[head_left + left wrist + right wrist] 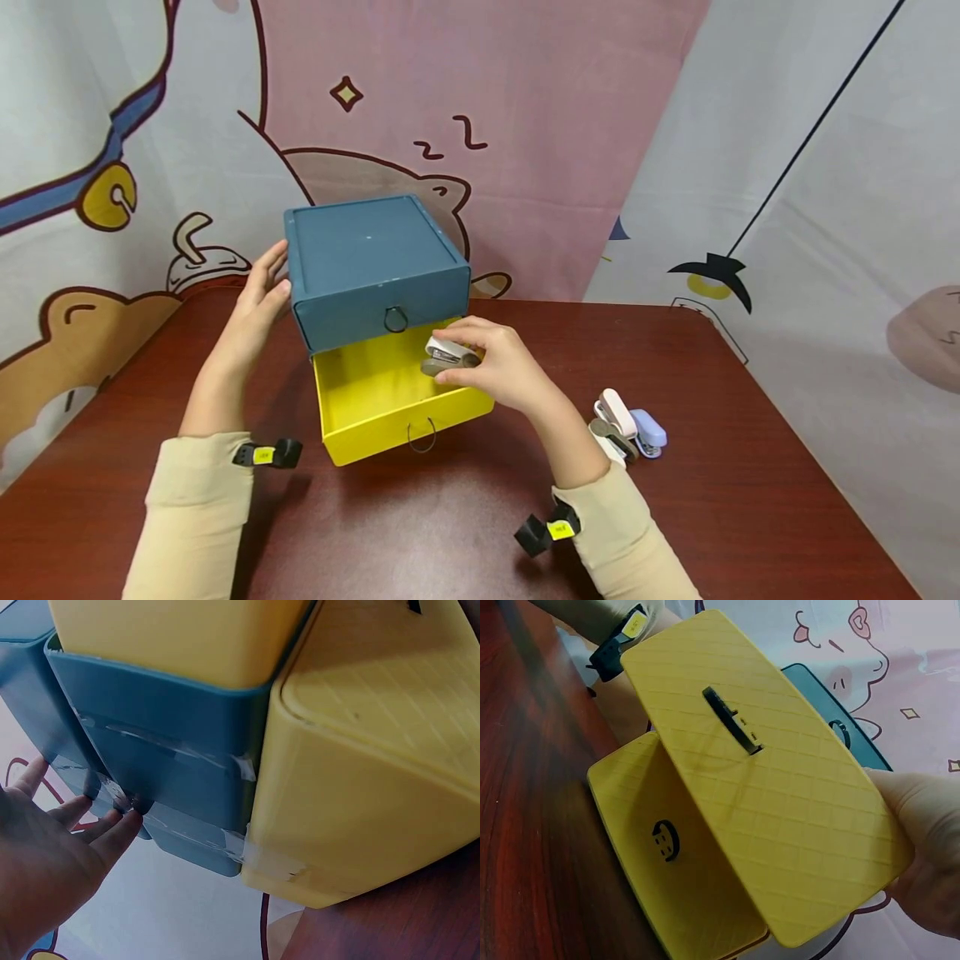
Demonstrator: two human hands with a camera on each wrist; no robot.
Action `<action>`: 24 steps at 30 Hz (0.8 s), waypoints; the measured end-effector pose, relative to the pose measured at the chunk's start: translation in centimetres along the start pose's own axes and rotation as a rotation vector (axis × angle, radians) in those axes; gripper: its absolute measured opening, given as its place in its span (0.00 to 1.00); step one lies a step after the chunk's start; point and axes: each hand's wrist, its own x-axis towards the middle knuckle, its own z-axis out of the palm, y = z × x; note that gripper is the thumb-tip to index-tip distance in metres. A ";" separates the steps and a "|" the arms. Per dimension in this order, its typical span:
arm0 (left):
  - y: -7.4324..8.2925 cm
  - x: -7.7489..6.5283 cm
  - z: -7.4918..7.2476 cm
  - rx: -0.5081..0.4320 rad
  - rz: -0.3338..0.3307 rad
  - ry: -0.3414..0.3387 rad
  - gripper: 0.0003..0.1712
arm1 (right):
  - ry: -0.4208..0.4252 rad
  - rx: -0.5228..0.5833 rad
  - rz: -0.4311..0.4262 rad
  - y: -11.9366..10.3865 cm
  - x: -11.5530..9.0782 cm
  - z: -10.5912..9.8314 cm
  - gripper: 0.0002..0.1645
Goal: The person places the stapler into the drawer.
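A glossy reddish-brown table [750, 500] was backed by a printed cloth [825, 217], on which a broad pink area [540, 125] was flanked by whitish ones. At the left, a blue band [138, 108] with a yellow bell [108, 200] was drawn above a rounded brown figure [112, 333]. Near the middle, a small star [347, 94] and zigzag marks [469, 135] were printed over a greyish eared shape [360, 179]. At the right, a slanting black line [819, 125] was ended by a black hat shape [718, 268]. The cloth was creased by soft folds, and the table's near part was lit by a pale sheen [420, 521].
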 end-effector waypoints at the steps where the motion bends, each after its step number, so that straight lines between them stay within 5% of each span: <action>1: 0.0 0.0 0.0 0.001 -0.001 0.000 0.37 | -0.008 -0.003 0.010 -0.1 0.0 0.0 0.29; 8: 0.0 0.0 0.0 -0.008 0.004 -0.002 0.37 | -0.025 0.018 0.022 -0.2 -0.2 -0.1 0.27; 24: 0.0 0.0 0.0 -0.009 0.003 -0.003 0.37 | 0.090 0.056 -0.216 0.8 -3.9 -2.8 0.31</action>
